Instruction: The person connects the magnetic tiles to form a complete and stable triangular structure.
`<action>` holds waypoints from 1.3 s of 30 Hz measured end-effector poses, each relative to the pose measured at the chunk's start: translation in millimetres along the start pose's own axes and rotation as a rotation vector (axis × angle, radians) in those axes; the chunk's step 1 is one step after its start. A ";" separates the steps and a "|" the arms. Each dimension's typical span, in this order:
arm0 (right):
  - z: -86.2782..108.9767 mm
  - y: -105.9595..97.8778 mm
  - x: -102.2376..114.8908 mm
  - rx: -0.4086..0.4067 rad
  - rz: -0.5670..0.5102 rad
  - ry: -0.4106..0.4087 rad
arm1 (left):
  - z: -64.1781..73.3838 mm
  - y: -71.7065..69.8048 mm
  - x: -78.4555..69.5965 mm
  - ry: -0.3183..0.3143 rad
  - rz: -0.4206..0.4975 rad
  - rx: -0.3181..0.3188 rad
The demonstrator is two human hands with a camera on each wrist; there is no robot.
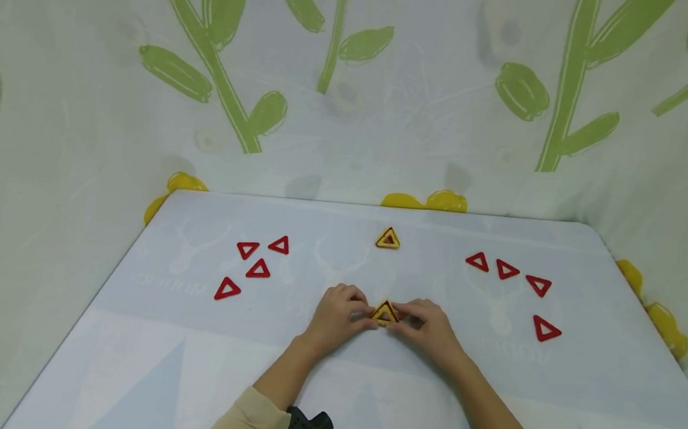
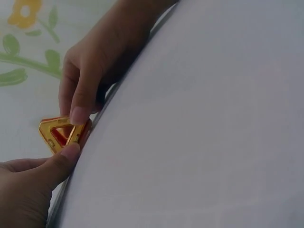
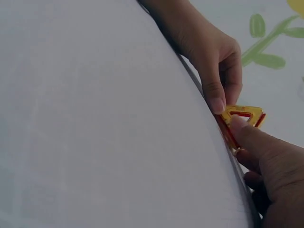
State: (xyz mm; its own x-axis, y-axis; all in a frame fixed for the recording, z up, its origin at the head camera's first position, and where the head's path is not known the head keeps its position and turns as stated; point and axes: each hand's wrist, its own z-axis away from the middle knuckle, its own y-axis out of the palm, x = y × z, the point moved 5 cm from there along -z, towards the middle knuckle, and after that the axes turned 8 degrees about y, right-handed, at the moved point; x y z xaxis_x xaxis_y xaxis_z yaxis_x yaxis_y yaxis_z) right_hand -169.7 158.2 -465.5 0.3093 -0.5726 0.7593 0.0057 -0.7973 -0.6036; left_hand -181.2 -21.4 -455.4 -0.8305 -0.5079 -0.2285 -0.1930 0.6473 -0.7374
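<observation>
Both hands meet at the middle of the table over a small triangular magnetic tile stack (image 1: pixel 386 304), yellow on top with red showing beneath in both wrist views. My left hand (image 1: pixel 337 317) pinches its left side between thumb and fingers. From the right, my right hand (image 1: pixel 429 330) grips the opposite side the same way. Up close in the left wrist view, a yellow tile (image 2: pixel 45 128) has an open triangular centre. In the right wrist view a thumb lies across the yellow face (image 3: pixel 256 112). Fingertips hide part of the edges.
Another yellow triangle (image 1: pixel 387 245) with a dark inner border lies farther back. Several red triangle frames (image 1: pixel 228 295) lie scattered at the left, and several more red triangles (image 1: pixel 540 336) at the right. A patterned cloth wall (image 1: pixel 388 143) rises behind the table.
</observation>
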 end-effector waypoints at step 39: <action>-61.3 -1.5 -16.3 -0.048 0.202 0.181 | -33.9 25.1 55.0 -0.464 0.128 0.191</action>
State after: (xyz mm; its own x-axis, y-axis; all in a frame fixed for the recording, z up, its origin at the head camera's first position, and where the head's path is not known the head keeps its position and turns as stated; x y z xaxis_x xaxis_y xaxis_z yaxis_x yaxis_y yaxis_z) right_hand -233.1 157.0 -462.2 0.1247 -0.7425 0.6582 -0.0855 -0.6689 -0.7384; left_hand -249.4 -13.8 -464.9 -0.5137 -0.6583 -0.5503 0.0299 0.6272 -0.7783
